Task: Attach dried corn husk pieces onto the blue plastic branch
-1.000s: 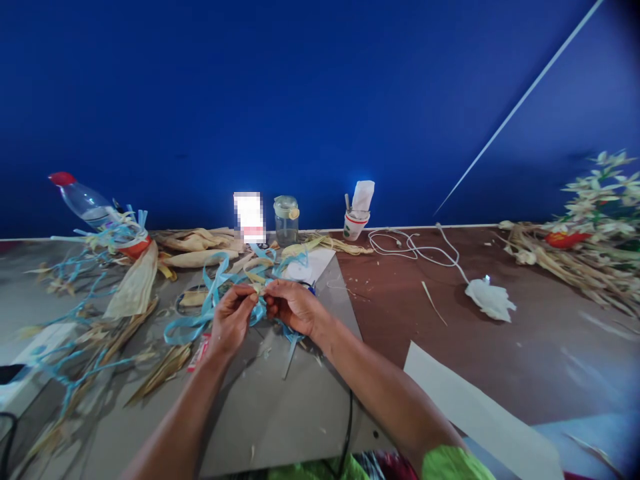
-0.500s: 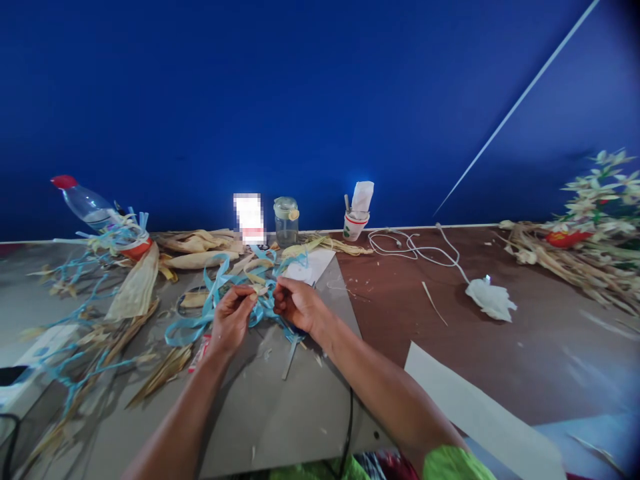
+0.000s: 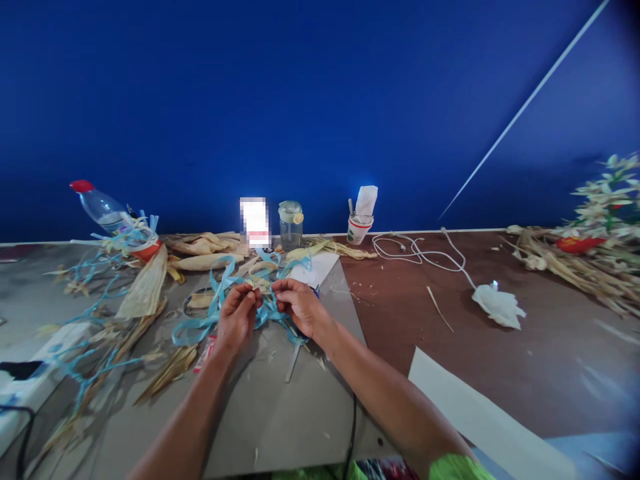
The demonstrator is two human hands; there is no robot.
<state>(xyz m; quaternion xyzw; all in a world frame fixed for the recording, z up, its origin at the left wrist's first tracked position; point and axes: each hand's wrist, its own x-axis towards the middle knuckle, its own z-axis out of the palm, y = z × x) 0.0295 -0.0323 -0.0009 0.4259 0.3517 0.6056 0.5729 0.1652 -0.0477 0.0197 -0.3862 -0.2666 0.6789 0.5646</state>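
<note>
My left hand (image 3: 237,319) and my right hand (image 3: 299,305) meet over a grey board (image 3: 280,407), fingers pinched together. Between them sits a small pale husk piece (image 3: 263,285) wrapped in light blue ribbon strips (image 3: 220,300). Both hands grip that bundle from either side. The ribbon loops spill out to the left and behind the hands. A thin pale stick (image 3: 293,351) lies on the board just below my right hand.
Dried corn husks (image 3: 200,250) and blue strips litter the left. A tilted plastic bottle (image 3: 107,212), glass jar (image 3: 291,225), paper cup (image 3: 359,227), white cable (image 3: 415,250), crumpled tissue (image 3: 500,305), white paper sheet (image 3: 480,413) and husk flowers (image 3: 595,247) surround the board.
The view has shifted slightly, so everything sits a little right and lower. My hands stay pinched on the ribbon-and-husk bundle, drawn a bit closer together.
</note>
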